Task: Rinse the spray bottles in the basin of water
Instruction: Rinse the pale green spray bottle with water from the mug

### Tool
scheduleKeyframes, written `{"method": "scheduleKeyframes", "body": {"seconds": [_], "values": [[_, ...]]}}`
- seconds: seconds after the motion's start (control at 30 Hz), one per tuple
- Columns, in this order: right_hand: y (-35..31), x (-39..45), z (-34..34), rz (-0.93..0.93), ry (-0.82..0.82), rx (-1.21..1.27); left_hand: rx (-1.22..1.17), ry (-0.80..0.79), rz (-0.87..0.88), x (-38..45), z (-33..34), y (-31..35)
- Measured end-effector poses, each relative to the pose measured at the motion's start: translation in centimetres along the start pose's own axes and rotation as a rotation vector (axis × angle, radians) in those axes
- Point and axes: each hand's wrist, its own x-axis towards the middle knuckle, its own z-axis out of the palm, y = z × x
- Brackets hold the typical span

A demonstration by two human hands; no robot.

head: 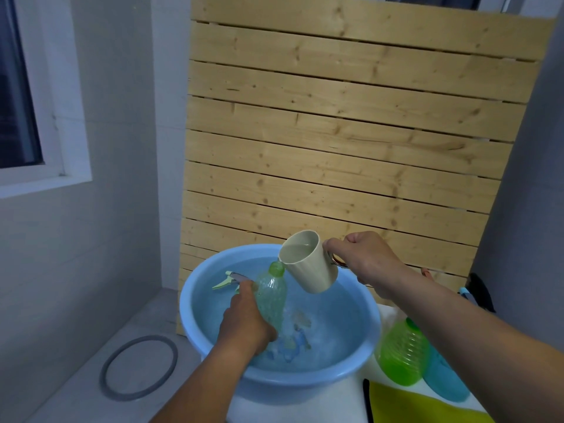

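Tilting a cream plastic mug point(309, 264) by its handle, the right hand point(364, 257) meets the green-capped clear bottle point(270, 296) gripped by the left hand point(247, 322) above the blue water basin point(370, 319), green point(403, 352) and blue point(444, 380) bottles standing just right, wooden slats point(345, 132) behind.

1. Clear green-tinted plastic bottle point(271, 297): lower part hidden behind left hand point(247, 325).
2. Pale trigger spray head point(227, 280): partly covered by the same hand.
3. Cream ribbed plastic cup point(308, 264): handle hidden inside right hand point(363, 257).
4. Teal plastic bottle point(445, 380): mostly behind the right forearm.
5. Blue shapes point(294, 346) under the basin water: blurred, unidentifiable.
6. Yellow-green cloth point(421, 407): cut off by bottom edge.
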Motion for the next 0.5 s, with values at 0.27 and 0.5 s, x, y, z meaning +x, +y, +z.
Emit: {"method": "scheduleKeyframes", "body": {"seconds": [0.27,0.5], "values": [[-0.07,0.08,0.05,-0.020,0.020,-0.052,0.000,-0.009,-0.011,0.09,0.04,0.08],[-0.20,0.06,0.17,-0.038,0.053,-0.102,0.012,-0.018,-0.010,0.02,-0.04,0.11]]}}
